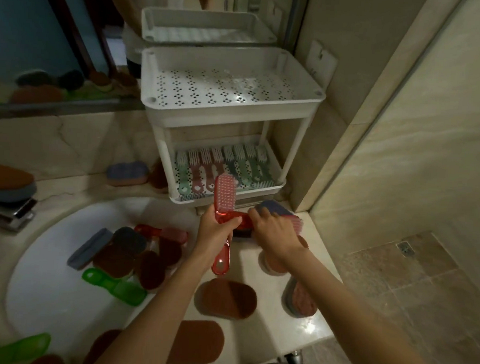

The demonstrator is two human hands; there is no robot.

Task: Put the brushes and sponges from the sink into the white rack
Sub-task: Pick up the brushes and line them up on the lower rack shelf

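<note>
My left hand grips a red brush by its handle, bristle head up, just in front of the white rack. My right hand holds a second red brush with pink bristles, lying sideways beside a blue sponge. The rack's lower shelf holds a row of several pink and green brushes; its top shelf is bare. In the sink lie a red brush, a green brush, a grey-blue sponge and several brown sponges.
Brown sponges lie on the counter near the sink, one at the front edge. A pink sponge sits on the right. More sponges rest left of the rack. A mirror is behind; a tiled wall stands right.
</note>
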